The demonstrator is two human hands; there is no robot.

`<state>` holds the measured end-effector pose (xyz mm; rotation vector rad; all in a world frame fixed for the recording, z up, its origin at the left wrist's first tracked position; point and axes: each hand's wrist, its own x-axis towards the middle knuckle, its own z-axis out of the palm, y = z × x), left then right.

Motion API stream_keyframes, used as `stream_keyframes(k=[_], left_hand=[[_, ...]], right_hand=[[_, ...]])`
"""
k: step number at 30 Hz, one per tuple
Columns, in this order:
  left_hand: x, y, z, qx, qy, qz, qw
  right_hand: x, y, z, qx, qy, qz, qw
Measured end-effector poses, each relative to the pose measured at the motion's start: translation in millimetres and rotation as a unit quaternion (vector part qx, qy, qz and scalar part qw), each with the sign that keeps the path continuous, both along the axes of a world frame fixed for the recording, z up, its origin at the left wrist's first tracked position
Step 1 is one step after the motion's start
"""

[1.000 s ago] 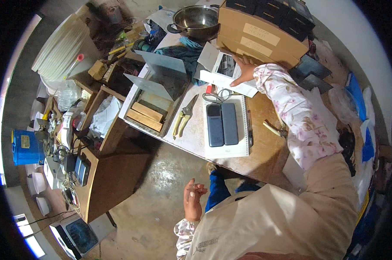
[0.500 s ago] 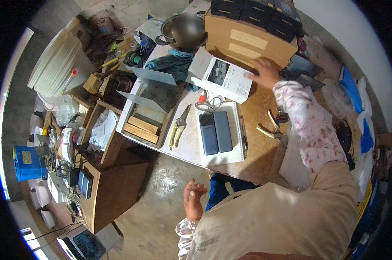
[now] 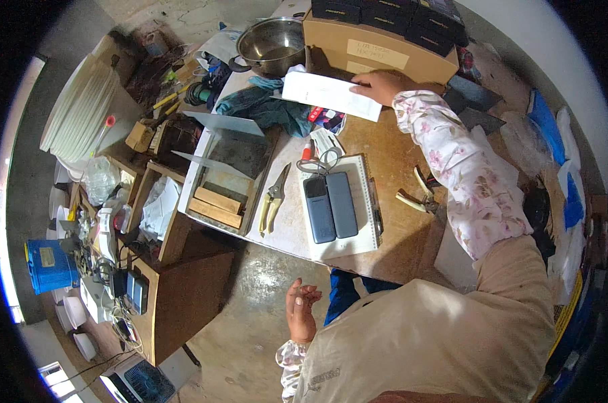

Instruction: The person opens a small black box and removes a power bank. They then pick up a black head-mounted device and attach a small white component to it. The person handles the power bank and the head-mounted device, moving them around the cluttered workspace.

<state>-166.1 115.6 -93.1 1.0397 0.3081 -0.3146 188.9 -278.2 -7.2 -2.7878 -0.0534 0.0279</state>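
At the back of the table my right hand point(image 3: 379, 88) is closed on the right end of a white cardboard box point(image 3: 321, 93), which is tipped so that a plain white side shows. My left hand point(image 3: 300, 309) hangs beyond the table's front edge, fingers loosely bent and somewhat apart, holding nothing. Two dark blue-grey power banks point(image 3: 331, 207) lie side by side on a spiral notebook point(image 3: 362, 236). Scissors point(image 3: 323, 161) rest at their far end, beside a printed white card point(image 3: 327, 142). A red and dark printed packet point(image 3: 329, 119) shows just under the white box.
Pruning shears point(image 3: 273, 200) lie left of the notebook, cutting pliers point(image 3: 421, 196) to its right. A large brown carton point(image 3: 378, 50) with black boxes point(image 3: 391, 17) on top stands behind, next to a metal pot point(image 3: 272, 47). A wooden tray point(image 3: 216, 195) with metal sheets sits at left.
My right hand has moved left and back, now gripping the white box. The box has shifted left and tipped, its printed face turned out of sight. The left hand stays put.
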Motion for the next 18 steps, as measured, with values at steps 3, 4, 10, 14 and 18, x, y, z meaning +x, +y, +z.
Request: stream_keyframes(k=[3, 4, 10, 14, 18], left_hand=[[5.2, -3.0, 1.8, 0.004, -0.003, -0.005, 1.0], [8.3, -3.8, 3.2, 0.006, -0.002, -0.007, 1.0], [107.7, -23.7, 10.1, 0.297, -0.239, -0.128, 0.916], [238.8, -88.1, 22.3, 0.494, -0.387, -0.178, 0.758], [347.7, -136.7, -24.4, 0.413, -0.251, -0.294, 0.825]], right_hand=[[4.0, -6.1, -4.9, 0.033, -0.013, -0.013, 0.999], [7.8, -6.9, -7.8, 0.064, 0.002, -0.003, 0.998], [9.9, -14.6, -14.2, 0.104, -0.013, -0.009, 0.994], [7.5, -7.9, -54.0, 0.091, -0.064, -0.009, 0.994], [-23.9, 33.2, -51.8, -0.011, 0.041, 0.004, 0.999]])
